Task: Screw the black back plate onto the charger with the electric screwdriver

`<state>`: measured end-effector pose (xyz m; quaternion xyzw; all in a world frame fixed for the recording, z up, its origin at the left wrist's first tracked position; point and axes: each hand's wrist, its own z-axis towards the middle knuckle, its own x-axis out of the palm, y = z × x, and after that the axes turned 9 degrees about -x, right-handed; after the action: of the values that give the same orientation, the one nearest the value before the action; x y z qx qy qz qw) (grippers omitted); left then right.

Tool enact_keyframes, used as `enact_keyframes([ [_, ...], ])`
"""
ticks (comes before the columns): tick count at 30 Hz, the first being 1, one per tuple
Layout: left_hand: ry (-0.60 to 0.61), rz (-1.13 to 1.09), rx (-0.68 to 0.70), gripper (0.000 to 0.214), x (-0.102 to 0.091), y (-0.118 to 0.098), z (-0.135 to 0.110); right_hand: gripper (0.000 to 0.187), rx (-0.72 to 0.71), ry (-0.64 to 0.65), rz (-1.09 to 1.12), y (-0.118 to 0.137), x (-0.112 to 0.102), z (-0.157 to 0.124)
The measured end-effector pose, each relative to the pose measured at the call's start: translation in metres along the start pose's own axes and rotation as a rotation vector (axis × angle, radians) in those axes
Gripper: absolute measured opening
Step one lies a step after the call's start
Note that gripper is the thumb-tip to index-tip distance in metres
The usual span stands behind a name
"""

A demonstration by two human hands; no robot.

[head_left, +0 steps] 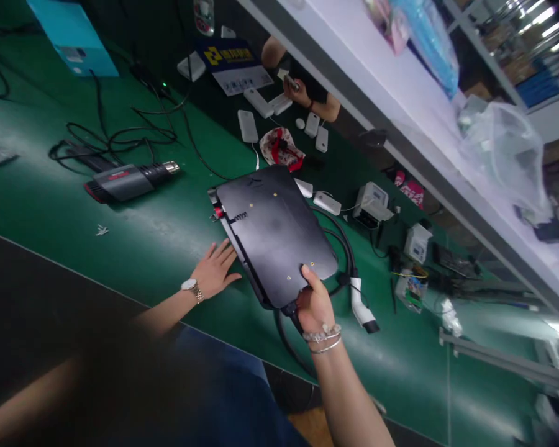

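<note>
A flat black charger box with rounded corners and small brass inserts is tilted above the green bench. My right hand grips its near end, thumb on the broad face, next to where a thick black cable comes out; the fingers underneath are hidden. On the bench left of the box, my left hand lies with fingers spread, its fingertips close to the box's edge. A red part shows at the box's left side. The white and black charging plug rests to the right, joined to looped black cable.
A heat gun with its cord lies at left, near some small white pieces. Behind are white power banks and a patterned red-and-white pouch. Across the bench, another person's hand holds a small object. A shelf overhangs at right.
</note>
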<state>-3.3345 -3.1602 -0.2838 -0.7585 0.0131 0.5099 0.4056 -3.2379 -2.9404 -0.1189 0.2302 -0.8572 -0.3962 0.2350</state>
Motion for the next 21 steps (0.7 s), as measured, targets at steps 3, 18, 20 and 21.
enact_keyframes([
  [3, 0.009, -0.538, -0.291, 0.077, -0.034, -0.016, -0.015, 0.069, -0.106, 0.007, 0.006, 0.001, 0.004, -0.005],
  [18, 0.452, -2.242, -0.458, 0.065, -0.074, -0.111, -0.045, 0.073, -0.609, 0.160, -0.792, 0.021, 0.011, -0.077],
  [20, 0.482, -2.277, -0.395, 0.055, -0.072, -0.111, -0.047, 0.073, -0.673, 0.173, -0.830, 0.021, 0.009, -0.083],
  [21, 0.488, -2.293, -0.383, 0.052, -0.071, -0.111, -0.048, 0.074, -0.706, 0.185, -0.837, 0.022, 0.008, -0.086],
])
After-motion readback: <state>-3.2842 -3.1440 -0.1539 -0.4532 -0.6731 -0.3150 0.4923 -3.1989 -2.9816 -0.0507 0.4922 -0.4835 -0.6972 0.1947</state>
